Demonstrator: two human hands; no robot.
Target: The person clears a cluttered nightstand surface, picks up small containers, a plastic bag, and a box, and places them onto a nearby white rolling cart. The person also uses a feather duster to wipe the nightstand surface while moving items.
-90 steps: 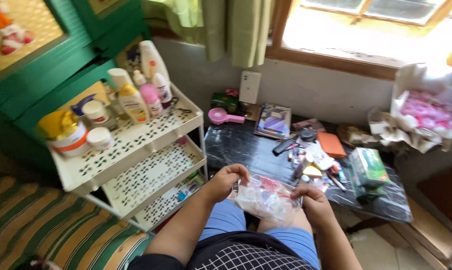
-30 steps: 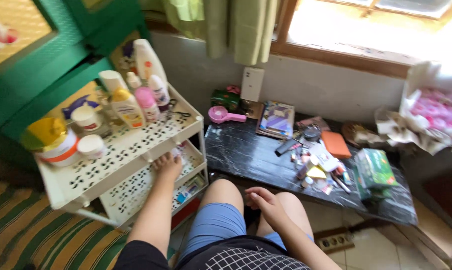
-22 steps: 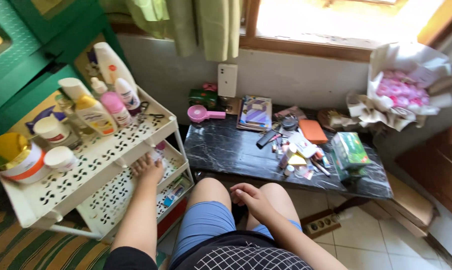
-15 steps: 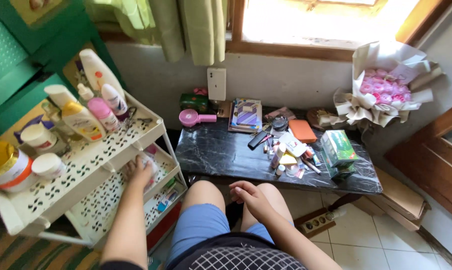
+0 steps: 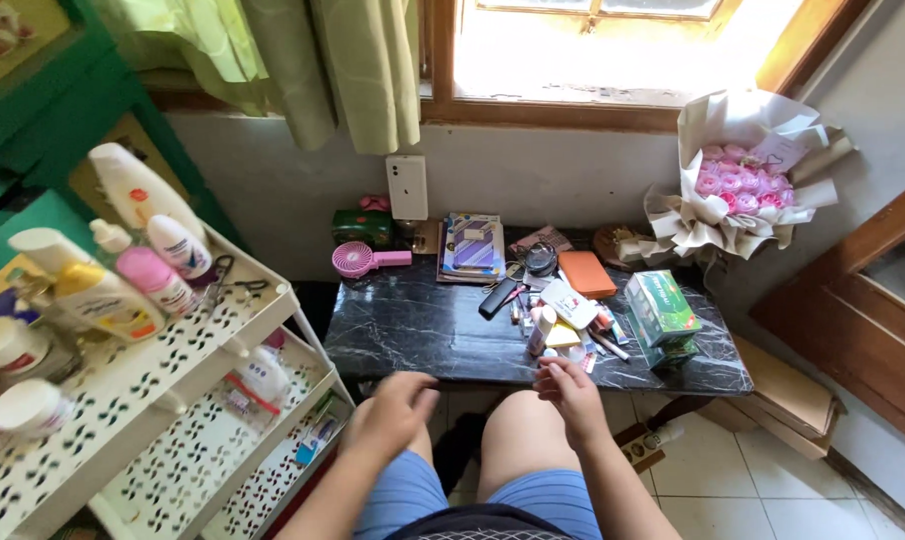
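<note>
I sit facing a low black marble table (image 5: 423, 330). My left hand (image 5: 393, 410) hovers blurred over my left knee, fingers loosely spread, holding nothing. My right hand (image 5: 573, 395) is over my right knee at the table's front edge, fingers apart and empty, just below a heap of small cosmetics (image 5: 563, 320). A clear plastic bag (image 5: 258, 380) with something red in it lies on the middle shelf of the white perforated rack (image 5: 153, 385) to my left.
On the table are a green box (image 5: 663, 310), an orange wallet (image 5: 586, 273), books (image 5: 473, 245), a pink hand fan (image 5: 358, 260) and a white phone (image 5: 407, 187) against the wall. Bottles (image 5: 123, 270) crowd the rack top. A pink bouquet (image 5: 743, 190) sits at the right, a power strip (image 5: 638, 445) on the floor.
The plastic bag I held in both hands now lies on the rack's middle shelf. My left hand has drawn back from there to my knee. My right hand has moved up to the table's edge.
</note>
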